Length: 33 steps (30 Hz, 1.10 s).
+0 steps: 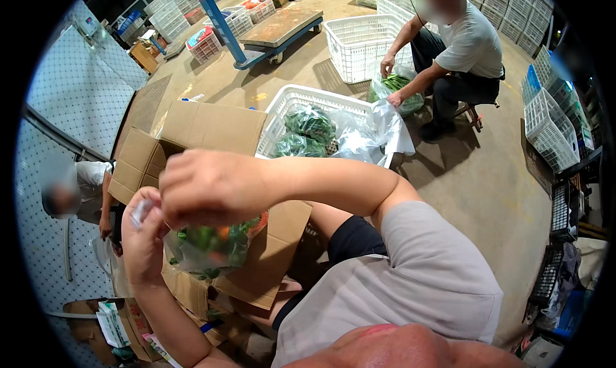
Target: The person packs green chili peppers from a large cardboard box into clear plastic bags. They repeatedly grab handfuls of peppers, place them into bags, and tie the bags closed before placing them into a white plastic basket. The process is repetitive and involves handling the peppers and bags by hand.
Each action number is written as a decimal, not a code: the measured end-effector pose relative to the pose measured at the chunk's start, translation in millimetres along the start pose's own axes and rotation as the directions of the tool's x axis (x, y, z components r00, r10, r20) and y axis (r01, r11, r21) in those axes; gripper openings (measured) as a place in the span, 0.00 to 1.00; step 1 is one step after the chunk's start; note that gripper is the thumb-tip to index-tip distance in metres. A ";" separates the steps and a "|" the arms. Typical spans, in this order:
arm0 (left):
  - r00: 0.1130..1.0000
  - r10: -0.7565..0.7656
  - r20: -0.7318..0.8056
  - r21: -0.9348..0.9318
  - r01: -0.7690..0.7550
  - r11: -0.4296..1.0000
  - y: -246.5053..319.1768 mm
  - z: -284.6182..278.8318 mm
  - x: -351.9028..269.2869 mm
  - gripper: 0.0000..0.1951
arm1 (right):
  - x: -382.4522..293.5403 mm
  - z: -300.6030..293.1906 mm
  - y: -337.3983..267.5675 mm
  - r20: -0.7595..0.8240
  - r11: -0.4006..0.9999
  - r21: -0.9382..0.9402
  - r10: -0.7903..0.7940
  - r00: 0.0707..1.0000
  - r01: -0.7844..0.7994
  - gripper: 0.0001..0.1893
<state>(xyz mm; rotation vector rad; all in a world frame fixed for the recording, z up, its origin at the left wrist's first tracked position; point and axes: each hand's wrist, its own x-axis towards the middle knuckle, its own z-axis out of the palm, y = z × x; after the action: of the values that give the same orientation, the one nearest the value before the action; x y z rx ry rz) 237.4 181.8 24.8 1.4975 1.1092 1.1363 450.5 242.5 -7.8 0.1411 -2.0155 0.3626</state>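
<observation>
My left hand [144, 238] pinches whitish clear plastic between thumb and fingers. Close against it, my right hand [211, 187] is curled in a fist and blurred by motion; its fingers appear closed on the neck of the same bag, though the grip itself is hidden. Below both hands is a clear plastic bag [207, 252] with green leafy vegetables and some orange-red pieces inside. Behind the bag, an open cardboard box [211, 127] spreads its flaps, one of them near my knees. My hands and the bag hide most of the box's inside.
Beyond the box, a white plastic crate [308, 91] holds bagged greens [310, 122] and loose plastic. A seated co-worker [462, 50] handles another bag of greens [397, 86]. A second person [91, 190] is at the left. A platform scale [284, 26] and white crates [365, 45] stand farther back.
</observation>
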 end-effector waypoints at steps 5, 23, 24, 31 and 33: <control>0.965 0.255 0.064 0.601 -0.241 0.762 -8.4 -0.3 -17.9 0.05 | 0.5 12.4 7.6 -0.192 0.981 0.192 0.069 0.979 -0.032 0.09; 0.803 0.499 0.326 0.937 -0.346 -0.054 -35.3 -35.8 -60.7 0.06 | -4.1 16.4 48.4 0.012 0.839 -0.535 0.125 0.992 -0.099 0.16; 0.823 0.455 0.341 0.930 -0.365 -0.037 -47.2 -42.8 -65.7 0.06 | -17.6 9.9 59.6 0.050 0.813 -0.548 0.264 0.963 -0.195 0.20; 0.775 0.585 0.241 0.841 -0.467 0.273 -85.1 -41.3 -86.7 0.11 | -55.4 1.3 98.7 0.221 0.699 -0.285 0.714 0.664 -0.656 0.23; 0.832 0.534 0.154 0.555 -0.519 0.650 -70.6 -23.7 -73.3 0.16 | -45.0 3.7 99.3 0.192 0.699 -0.133 0.714 0.673 -0.703 0.20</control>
<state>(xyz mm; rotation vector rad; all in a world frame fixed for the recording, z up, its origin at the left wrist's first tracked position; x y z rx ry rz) 193.3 125.7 -51.5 2.4218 1.1196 1.2573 442.6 332.8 -68.5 -0.7012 -2.2451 0.8200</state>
